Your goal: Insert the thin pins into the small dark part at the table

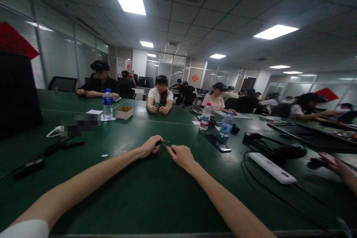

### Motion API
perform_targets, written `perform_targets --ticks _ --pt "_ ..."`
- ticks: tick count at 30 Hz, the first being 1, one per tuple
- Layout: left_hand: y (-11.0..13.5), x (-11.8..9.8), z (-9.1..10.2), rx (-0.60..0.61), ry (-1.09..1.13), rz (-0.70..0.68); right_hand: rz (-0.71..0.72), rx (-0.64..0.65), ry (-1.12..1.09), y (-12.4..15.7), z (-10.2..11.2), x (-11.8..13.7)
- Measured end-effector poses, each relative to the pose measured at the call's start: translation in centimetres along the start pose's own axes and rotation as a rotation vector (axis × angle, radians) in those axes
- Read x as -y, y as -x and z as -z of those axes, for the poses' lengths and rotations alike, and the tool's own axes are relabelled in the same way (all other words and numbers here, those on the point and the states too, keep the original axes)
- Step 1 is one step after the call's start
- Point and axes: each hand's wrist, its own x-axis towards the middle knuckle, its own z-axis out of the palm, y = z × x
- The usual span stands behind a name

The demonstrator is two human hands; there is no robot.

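Note:
Above the middle of the green table (134, 193), my left hand (150, 146) is closed around a small black object (158, 142); its dark end sticks out past the fingers, and its kind is not clear. My right hand (180, 156) is just to its right, fingers closed, with thumb and forefinger pointing at the left hand. A thin, pale sliver (164, 144) shows in the narrow gap between both hands. Whether the right fingers grip it, I cannot tell. A small white scrap (104, 155) lies on the table left of my left hand.
Ahead stand water bottles (108, 106) and an open cardboard box (124, 112). On the right lie a phone (218, 143), black headphones (275, 148), a white oblong device (272, 168) and a cable. Another person's hand (344, 171) is at the right edge. People sit around the table.

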Motion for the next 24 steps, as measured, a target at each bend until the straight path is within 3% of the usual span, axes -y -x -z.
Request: perform_targets --ticks 24 --pt "0.20 0.12 -0.17 0.022 -0.132 -0.014 0.009 0.009 -0.027 -0.19 -0.01 -0.12"
